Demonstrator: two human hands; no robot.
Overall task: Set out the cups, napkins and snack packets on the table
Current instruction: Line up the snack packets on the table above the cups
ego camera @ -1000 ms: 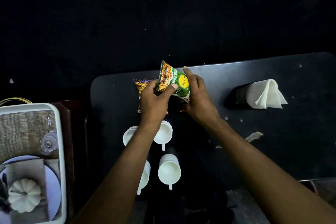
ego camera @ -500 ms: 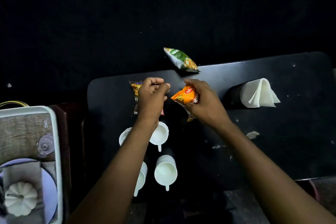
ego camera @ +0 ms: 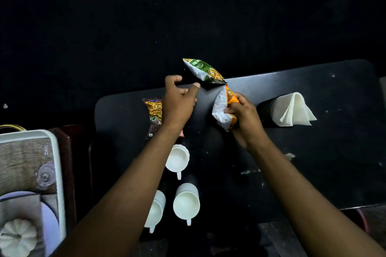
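At centre frame my right hand (ego camera: 244, 117) clutches an orange-and-white packet (ego camera: 222, 108) just over the desk (ego camera: 313, 152). My left hand (ego camera: 179, 100) hangs loosely curled with nothing in it, partly hiding a yellow packet (ego camera: 153, 110) lying flat. A green packet (ego camera: 205, 71) sits at the desk's upper edge. White cups (ego camera: 186, 202) stand at lower centre, and a folded napkin (ego camera: 292, 110) is at right.

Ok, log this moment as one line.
left hand: empty, near green packet at table far edge | right hand: grips orange packet | cups, napkins: on table
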